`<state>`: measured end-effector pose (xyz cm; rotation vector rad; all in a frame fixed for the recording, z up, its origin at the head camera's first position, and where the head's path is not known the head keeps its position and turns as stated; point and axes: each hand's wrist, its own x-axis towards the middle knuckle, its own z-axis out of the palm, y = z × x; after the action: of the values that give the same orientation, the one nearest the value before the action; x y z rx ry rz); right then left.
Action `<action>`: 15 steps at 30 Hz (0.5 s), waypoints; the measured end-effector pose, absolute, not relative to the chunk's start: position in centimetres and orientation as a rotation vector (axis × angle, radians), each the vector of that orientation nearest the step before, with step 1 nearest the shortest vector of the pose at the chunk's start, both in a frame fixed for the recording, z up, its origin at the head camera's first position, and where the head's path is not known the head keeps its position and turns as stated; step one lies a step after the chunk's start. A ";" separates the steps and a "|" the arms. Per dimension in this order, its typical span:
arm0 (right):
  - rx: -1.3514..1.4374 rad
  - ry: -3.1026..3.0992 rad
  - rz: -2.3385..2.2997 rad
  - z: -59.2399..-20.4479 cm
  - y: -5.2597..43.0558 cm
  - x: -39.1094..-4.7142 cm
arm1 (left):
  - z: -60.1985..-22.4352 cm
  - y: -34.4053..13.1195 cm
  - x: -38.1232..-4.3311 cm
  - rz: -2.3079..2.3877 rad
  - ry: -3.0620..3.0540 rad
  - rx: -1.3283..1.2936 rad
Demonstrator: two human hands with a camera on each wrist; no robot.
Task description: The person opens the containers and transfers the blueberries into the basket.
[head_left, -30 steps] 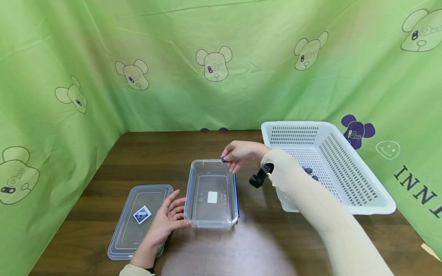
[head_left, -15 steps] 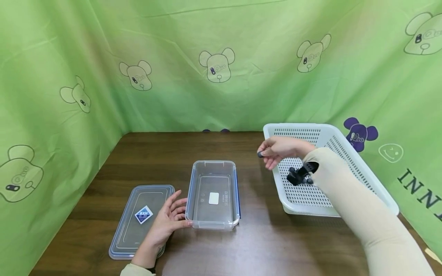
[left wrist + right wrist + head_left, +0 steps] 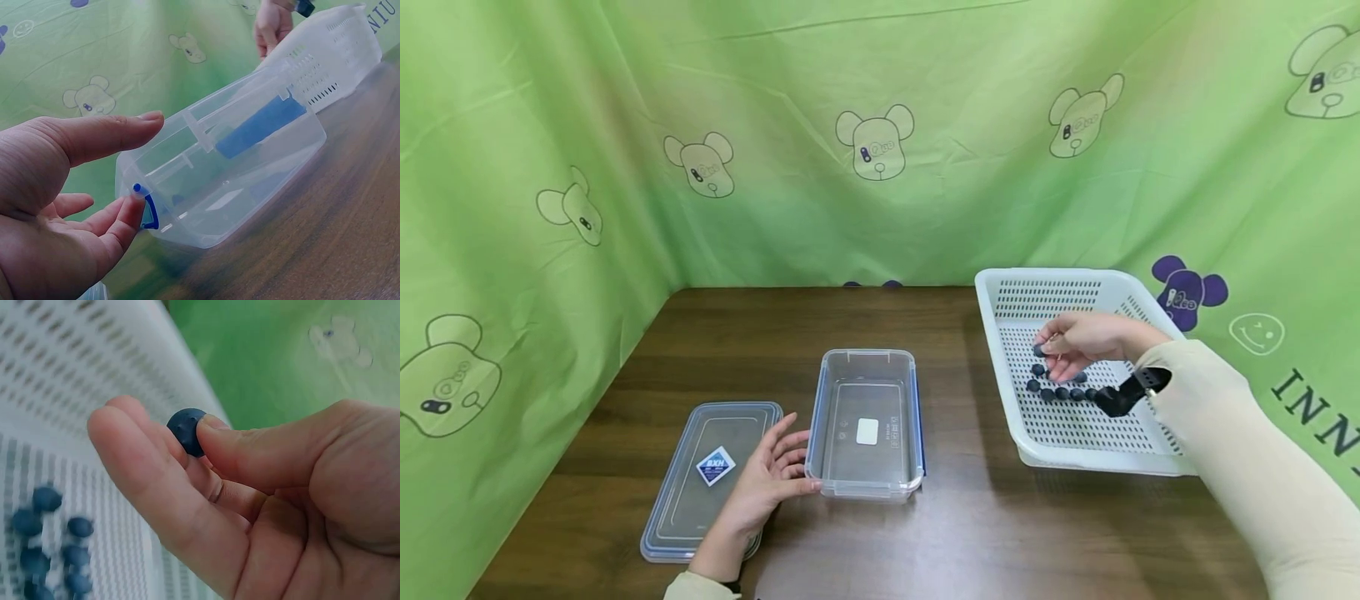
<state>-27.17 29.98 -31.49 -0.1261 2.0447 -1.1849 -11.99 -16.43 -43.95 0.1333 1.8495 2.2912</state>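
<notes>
In the head view my right hand (image 3: 1078, 343) is over the white plastic basket (image 3: 1000, 375). Its thumb and fingers pinch one dark blue, round blueberry (image 3: 186, 430), seen close in the right wrist view. More blueberries (image 3: 1063, 393) lie on the basket floor below, in loose rows. My left hand (image 3: 765, 475) is beside the clear plastic container (image 3: 865, 467), its fingers loosely extended along the left side and its thumb at the near left corner. A blue clip (image 3: 150, 212) shows by those fingertips in the left wrist view. No blueberry is visible inside the container.
A clear lid (image 3: 692, 500) with a blue edge and a diamond sticker lies flat left of the container, partly behind my left hand. Brown wooden tabletop (image 3: 955, 533) shows between container and basket. A green printed cloth (image 3: 775, 225) hangs behind and at both sides.
My right hand has moved right from the container's far right corner to over the basket, still pinching the blueberry. My left hand has stayed at the container. The view has shifted slightly.
</notes>
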 end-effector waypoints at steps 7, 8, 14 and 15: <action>-0.001 2.054 -1.172 -33.1 33.9 -27.2 | -44.0 -16.4 -12.1 2.290 1.858 0.141; 0.016 2.049 -1.174 -33.4 34.4 -27.2 | -44.1 -16.3 -12.1 2.289 1.858 0.138; 0.109 2.020 -1.179 -34.8 36.5 -27.0 | -44.1 -16.3 -12.0 2.289 1.852 0.134; 0.125 2.016 -1.175 -35.0 36.8 -27.0 | -44.1 -16.4 -12.0 2.290 1.852 0.135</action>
<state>-27.02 36.81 -34.98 0.1249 2.0162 -1.1749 -12.02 -16.35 -44.07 0.1349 1.8521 2.2901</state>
